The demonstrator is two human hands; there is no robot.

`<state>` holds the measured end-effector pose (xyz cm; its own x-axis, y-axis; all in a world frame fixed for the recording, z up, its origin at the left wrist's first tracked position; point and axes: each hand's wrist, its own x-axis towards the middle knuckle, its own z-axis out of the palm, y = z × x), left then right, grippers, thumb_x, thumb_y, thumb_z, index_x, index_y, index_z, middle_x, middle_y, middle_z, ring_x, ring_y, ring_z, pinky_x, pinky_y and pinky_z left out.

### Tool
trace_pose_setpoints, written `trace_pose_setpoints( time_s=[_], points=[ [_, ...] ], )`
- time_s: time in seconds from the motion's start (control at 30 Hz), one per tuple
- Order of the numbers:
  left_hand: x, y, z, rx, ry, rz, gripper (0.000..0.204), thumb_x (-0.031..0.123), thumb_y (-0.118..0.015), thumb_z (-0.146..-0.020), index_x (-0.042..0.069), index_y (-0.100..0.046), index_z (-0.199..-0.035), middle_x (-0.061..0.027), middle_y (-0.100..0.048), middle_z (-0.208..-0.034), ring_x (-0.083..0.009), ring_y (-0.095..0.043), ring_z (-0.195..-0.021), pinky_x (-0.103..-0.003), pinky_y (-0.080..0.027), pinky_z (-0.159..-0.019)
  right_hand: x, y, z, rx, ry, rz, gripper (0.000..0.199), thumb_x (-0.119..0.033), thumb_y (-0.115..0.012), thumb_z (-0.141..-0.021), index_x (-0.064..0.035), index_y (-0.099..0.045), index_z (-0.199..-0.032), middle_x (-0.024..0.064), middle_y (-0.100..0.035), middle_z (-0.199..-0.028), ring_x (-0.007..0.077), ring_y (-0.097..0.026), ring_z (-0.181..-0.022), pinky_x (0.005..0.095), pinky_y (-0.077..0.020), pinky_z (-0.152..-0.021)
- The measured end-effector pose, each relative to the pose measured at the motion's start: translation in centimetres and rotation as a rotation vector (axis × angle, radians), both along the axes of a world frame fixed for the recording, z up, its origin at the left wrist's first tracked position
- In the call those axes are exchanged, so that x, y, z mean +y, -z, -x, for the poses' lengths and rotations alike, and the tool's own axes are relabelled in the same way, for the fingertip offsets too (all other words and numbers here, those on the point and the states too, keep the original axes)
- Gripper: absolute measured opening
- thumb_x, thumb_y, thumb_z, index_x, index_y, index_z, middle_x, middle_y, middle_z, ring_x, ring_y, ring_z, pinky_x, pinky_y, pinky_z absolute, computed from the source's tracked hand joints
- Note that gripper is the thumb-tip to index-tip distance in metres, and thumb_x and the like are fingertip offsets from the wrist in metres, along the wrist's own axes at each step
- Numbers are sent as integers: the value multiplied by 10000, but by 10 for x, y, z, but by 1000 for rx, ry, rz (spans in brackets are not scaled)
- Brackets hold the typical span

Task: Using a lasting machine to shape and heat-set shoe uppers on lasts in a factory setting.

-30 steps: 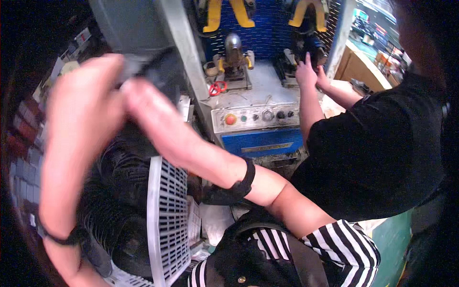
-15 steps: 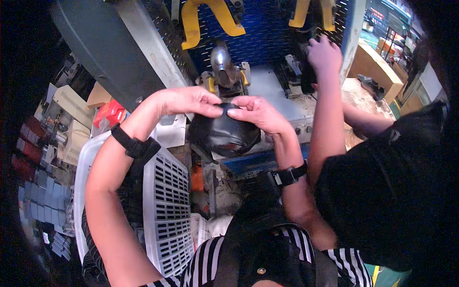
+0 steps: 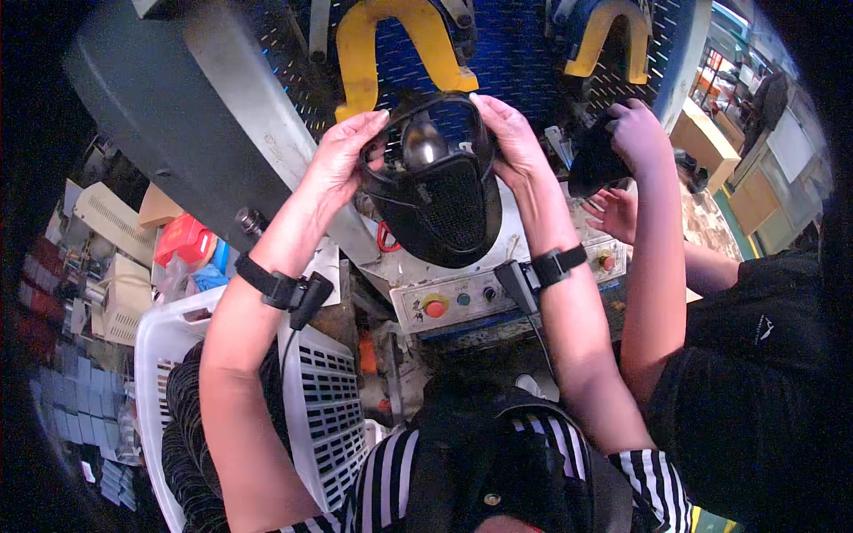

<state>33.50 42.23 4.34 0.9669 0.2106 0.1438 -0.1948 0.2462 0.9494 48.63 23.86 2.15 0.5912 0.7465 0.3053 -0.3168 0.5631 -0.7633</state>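
A black shoe upper (image 3: 435,213) with a mesh panel is stretched between my hands, its opening spread wide. My left hand (image 3: 342,160) pinches the left rim of the opening, and my right hand (image 3: 514,140) grips the right rim, thumb at the top edge. Through the opening shows a shiny rounded metal form (image 3: 425,144) of the machine; I cannot tell whether the upper touches it. Just beyond the upper hangs a yellow U-shaped clamp (image 3: 357,58).
A control panel (image 3: 551,291) with a red button (image 3: 435,307) lies below the upper. A white basket (image 3: 324,382) of black pieces stands left. At right, a co-worker's hand (image 3: 641,135) holds a black piece (image 3: 597,160) near a second yellow clamp (image 3: 613,35).
Both my hands have moved up and apart, toward the metal form, and the upper has gone from bunched to spread with them. The co-worker's hand has moved down and right.
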Motion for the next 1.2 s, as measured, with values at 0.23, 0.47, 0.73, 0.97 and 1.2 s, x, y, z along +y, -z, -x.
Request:
trace_pose_setpoints(
  time_s=[0.23,0.47,0.73,0.97,1.2],
  points=[
    [-17,11,-32,76,-349,134,207,252,-650,-838,99,-635,-977,5,-584,-775,-87,-519,-633,-214,-399,-537,2,14,-13,-100,172,100,128,-228,-567,-880,-113,-616,-911,-25,-587,-776,78,-491,-669,277,-430,-617],
    [9,-8,-8,76,-350,50,215,237,-588,-878,92,-611,-1035,59,-518,-738,-38,-391,-534,-170,-281,-443,29,9,2,89,-12,-84,167,-273,-638,-853,-109,-625,-881,-14,-612,-759,97,-550,-622,233,-452,-589],
    [-5,-15,-27,-122,-185,-31,238,124,-556,-885,17,-606,-1091,-60,-627,-1039,-135,-578,-935,-277,-450,-829,-16,1,-3,31,255,233,107,-230,-578,-875,-137,-614,-911,-19,-611,-823,131,-582,-786,338,-483,-737],
    [-3,-7,-33,-50,-298,29,160,99,-605,-853,16,-645,-984,-12,-650,-842,-74,-567,-708,-203,-466,-665,3,3,-8,206,-28,146,212,-191,-537,-909,-21,-611,-1013,89,-659,-942,167,-640,-786,319,-540,-711],
    [5,13,-35,22,-320,-4,155,110,-577,-874,26,-640,-988,-2,-628,-777,-74,-560,-680,-199,-459,-628,10,22,-15,197,-64,165,223,-199,-530,-914,-10,-610,-1002,90,-659,-902,170,-638,-755,325,-544,-681]
  ],
)
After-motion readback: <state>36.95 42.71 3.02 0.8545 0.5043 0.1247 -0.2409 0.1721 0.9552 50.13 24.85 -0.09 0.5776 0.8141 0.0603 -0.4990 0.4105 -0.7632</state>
